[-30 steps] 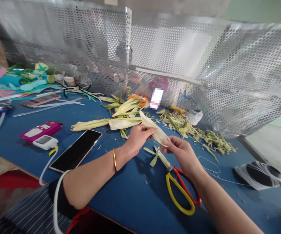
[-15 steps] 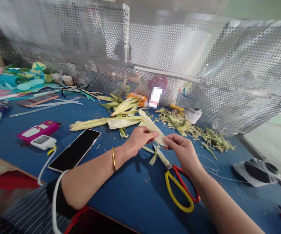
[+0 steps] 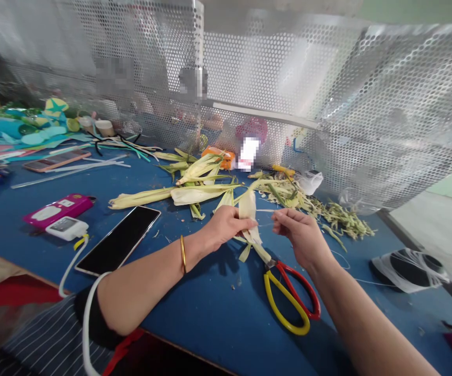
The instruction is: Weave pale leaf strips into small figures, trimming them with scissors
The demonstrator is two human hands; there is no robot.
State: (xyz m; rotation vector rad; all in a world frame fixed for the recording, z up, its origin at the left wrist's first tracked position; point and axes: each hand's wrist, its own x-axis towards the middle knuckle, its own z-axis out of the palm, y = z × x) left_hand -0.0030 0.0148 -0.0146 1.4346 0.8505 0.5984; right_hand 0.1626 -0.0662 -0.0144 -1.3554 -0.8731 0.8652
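Observation:
My left hand (image 3: 228, 227) pinches an upright pale corn husk (image 3: 247, 206) between thumb and fingers. To its right, my right hand (image 3: 296, 230) is closed, its fingertips pinching white thread (image 3: 265, 225) that stretches across to the husk. A thin pale strip also runs between the husk and these fingertips; I cannot tell whether it is husk or thread. Just below the hands lie scissors (image 3: 288, 297) with one yellow and one red handle, their blades partly hidden under husk pieces. A dark spool (image 3: 408, 269) wound with white thread stands at the right, its strand trailing toward my right hand.
More corn husks (image 3: 198, 193) lie behind my left hand, and shredded husk scraps (image 3: 343, 219) at the back right. A black-screened phone (image 3: 119, 240) and a magenta device (image 3: 59, 211) lie at left. Perforated metal panels (image 3: 268, 68) border the blue table (image 3: 206, 313).
My right hand has let go of the husk and moved slightly right, now pulling a thin strand. The husk in my left hand has turned from slanted to upright.

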